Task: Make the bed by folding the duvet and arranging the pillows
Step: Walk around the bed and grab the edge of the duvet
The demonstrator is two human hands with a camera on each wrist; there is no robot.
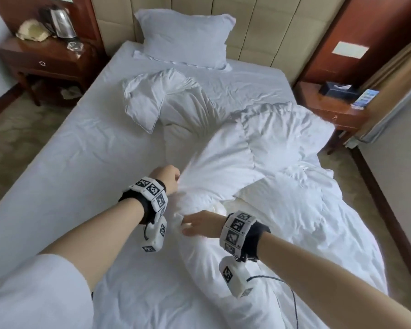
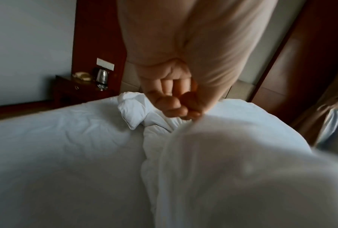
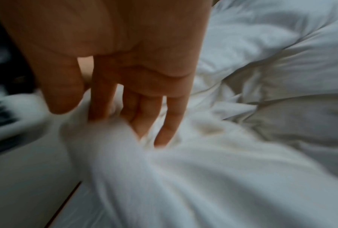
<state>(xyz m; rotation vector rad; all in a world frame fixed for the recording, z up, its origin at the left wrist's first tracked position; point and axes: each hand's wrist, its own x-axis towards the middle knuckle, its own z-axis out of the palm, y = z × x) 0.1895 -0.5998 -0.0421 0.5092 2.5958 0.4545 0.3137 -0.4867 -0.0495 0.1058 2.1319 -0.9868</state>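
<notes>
Left hand (image 1: 167, 179) is closed in a fist on a fold of the white duvet (image 1: 271, 181); the left wrist view shows the fingers (image 2: 171, 103) curled tight with the cloth bunched at the fingertips. The fabric fans out in pleats from that grip, away from the hand and to its right.

Right hand (image 1: 199, 225) sits nearer the person and just right of the left, palm down on the duvet's edge. In the right wrist view its fingers (image 3: 171, 123) are nearly straight and slightly spread, tips dug into the rumpled cloth, with some cloth gathered between thumb and forefinger. Whether that is a true pinch cannot be told; motion blur hides the contact.

The bulk of the duvet lies heaped to the right of both hands and beyond them, spilling over the bed's right side; part runs under the right forearm. To the left of the left hand, bare sheet (image 1: 69, 150).

Beyond the left hand, well apart, a crumpled pillow (image 1: 144, 103) lies flat on the sheet, touching the duvet's far end. Farther still, a second pillow (image 1: 185, 36) stands propped against the padded headboard (image 1: 259, 27).

Far left of the hands: a bedside table (image 1: 45, 58) with a kettle (image 1: 62, 22). Far right: another bedside table (image 1: 330, 108) with a tissue box (image 1: 337, 90).
</notes>
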